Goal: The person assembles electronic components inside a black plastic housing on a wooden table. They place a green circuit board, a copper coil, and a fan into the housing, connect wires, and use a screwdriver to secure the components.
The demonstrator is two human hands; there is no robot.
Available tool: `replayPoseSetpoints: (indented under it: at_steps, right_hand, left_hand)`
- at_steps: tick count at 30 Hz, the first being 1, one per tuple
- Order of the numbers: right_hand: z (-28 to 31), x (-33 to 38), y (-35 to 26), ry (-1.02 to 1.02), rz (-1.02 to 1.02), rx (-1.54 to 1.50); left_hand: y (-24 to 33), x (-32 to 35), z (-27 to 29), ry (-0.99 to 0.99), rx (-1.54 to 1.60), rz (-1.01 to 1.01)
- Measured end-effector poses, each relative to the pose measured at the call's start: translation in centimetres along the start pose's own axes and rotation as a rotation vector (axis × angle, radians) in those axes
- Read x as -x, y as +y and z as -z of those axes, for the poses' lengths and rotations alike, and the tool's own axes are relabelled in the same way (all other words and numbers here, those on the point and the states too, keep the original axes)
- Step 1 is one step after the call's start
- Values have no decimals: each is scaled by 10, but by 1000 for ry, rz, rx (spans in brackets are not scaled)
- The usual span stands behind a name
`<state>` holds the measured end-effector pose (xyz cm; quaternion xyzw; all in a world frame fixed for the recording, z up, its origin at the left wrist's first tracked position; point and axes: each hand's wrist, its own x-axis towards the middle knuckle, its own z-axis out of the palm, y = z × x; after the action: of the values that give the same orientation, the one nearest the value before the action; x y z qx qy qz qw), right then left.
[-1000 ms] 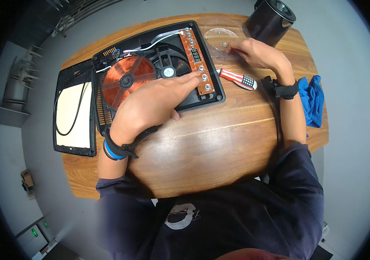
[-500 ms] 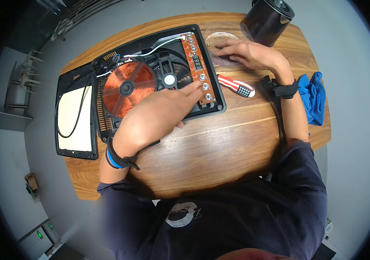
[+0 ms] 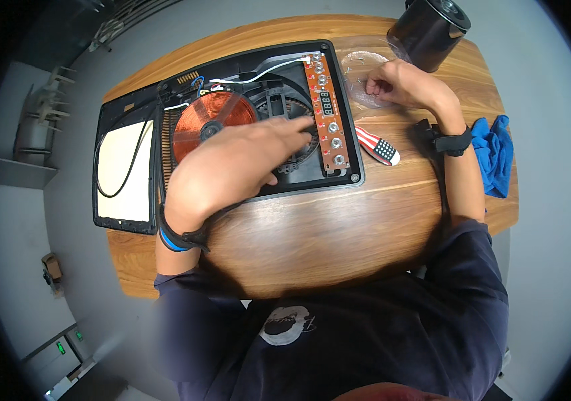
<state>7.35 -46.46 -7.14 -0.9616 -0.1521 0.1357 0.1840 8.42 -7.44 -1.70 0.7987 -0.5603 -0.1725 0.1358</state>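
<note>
An opened induction cooker (image 3: pixel 258 192) lies on the table, showing a round copper coil (image 3: pixel 200 115), a fan (image 3: pixel 307 148) and an orange control board (image 3: pixel 331 123) with a small display. My left hand (image 3: pixel 245 154) hovers over the coil and fan, fingers stretched toward the board and holding nothing visible. Over a clear plastic dish or bag (image 3: pixel 365 59) with small screws in it, my right hand (image 3: pixel 405 83) has its fingers curled together; whatever they pinch is hidden. A screwdriver handle (image 3: pixel 379 147) in red, white and black lies right of the cooker.
The cooker's detached black panel (image 3: pixel 122 224), with a pale sheet and a black cable across it, lies at the left. A dark lidded pot (image 3: pixel 429 33) stands at the far right. A blue cloth (image 3: pixel 494 157) lies beside my right forearm.
My left hand has come off the control board's edge and drawn back leftward. My right fingers, stretched out before, are now curled over the clear plastic. The whole view has shifted slightly.
</note>
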Motion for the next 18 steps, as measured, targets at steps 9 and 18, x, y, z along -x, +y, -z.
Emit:
replayPoseSetpoints:
  at_steps: [9, 18]
  right_hand:
    - [5, 4, -5, -99, -79, 10]
    - [-7, 6, -10, 142, 138, 9]
  left_hand:
    - [-13, 6, 13, -101, -138, 321]
    - [-11, 7, 12, -121, -250, 249]
